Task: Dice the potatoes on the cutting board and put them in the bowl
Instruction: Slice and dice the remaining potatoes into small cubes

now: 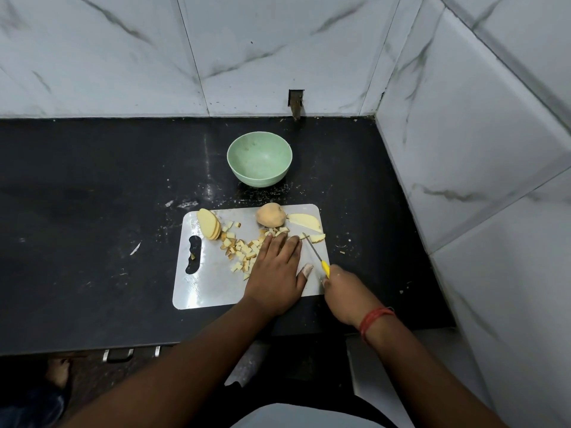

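Observation:
A white cutting board [204,282] lies on the black counter. Diced potato pieces [241,250] are scattered across its middle. A stack of slices [208,224] sits at its far left, a whole potato [271,215] at the far edge, and long slices [306,223] to the right. My left hand [276,273] lies flat with straight fingers on the board, touching the dice. My right hand [346,296] grips a yellow-handled knife [316,256], its blade pointing toward the right slices. A green bowl [234,163] stands behind the board with nothing visible inside.
The black counter [92,227] runs left, with scraps near the board. Marble-tiled walls close the back and the right side [463,180]. A small wall fitting [296,103] sits above the bowl. Drawer handles [119,355] show under the counter's front edge.

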Available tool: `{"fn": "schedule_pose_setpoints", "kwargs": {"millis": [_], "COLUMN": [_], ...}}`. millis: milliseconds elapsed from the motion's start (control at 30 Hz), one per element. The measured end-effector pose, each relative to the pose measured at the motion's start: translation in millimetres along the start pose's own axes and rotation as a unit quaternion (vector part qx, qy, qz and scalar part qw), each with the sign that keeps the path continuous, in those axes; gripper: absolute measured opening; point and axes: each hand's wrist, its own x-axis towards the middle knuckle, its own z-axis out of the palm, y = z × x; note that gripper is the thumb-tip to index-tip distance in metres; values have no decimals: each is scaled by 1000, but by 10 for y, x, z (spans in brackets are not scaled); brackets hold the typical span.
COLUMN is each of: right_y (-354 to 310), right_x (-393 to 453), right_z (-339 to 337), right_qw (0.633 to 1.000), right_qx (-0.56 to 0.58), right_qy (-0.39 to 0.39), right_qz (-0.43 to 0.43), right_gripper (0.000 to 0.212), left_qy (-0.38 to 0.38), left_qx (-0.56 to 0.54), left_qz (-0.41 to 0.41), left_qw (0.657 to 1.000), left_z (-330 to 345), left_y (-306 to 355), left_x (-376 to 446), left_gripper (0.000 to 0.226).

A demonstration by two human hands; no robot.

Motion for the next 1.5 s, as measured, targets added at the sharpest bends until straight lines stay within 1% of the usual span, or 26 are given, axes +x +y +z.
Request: {"fn": "schedule_pose_setpoints", "kwargs": {"millis": [100, 300, 467, 767, 867, 967, 1100, 1233, 1500], "right_y": [-14, -19, -53, -68, -25, 97, 202, 109, -40], "right_x": [9, 17, 31, 114, 86, -17, -121, -108, 84], "right_z": [-10, -34, -70, -46, -31, 39, 71, 11, 5], "right_qw": [1000, 1000, 1000, 999, 999, 999, 1000, 1000, 1000], "right_qx": [-5, -13, -27, -27, -24, -14, 2, 14, -5], "right_qy": [-1, 8, 5, -32, -36, -45, -32, 8, -25], "right_qz": [0, 2, 2, -4, -7, 0, -1, -27, -9], "right_gripper": [22, 17, 20, 18, 15, 5, 11, 9, 19], "left_qy": [-4, -7, -2, 1, 0, -5, -5, 8, 21], "left_qx": [-1, -5, -5, -2, -4, -2, -1, -7, -17], "left_qz": [-4, -7, -5, -4, -7, -6, -5, -3, -11], "left_qw": [1000, 1000, 1000, 1000, 1000, 1000, 1000, 1000, 1000], "left_z": [-4, 6, 4, 18, 20, 24, 19, 16, 14], "left_y": [1, -5, -6, -11, -9, -10, -19, -22, -20], "left_x": [0, 9, 2, 8, 14, 11, 13, -28, -18], "left_gripper": [63, 62, 60, 62, 61, 62, 61, 60, 57]}}
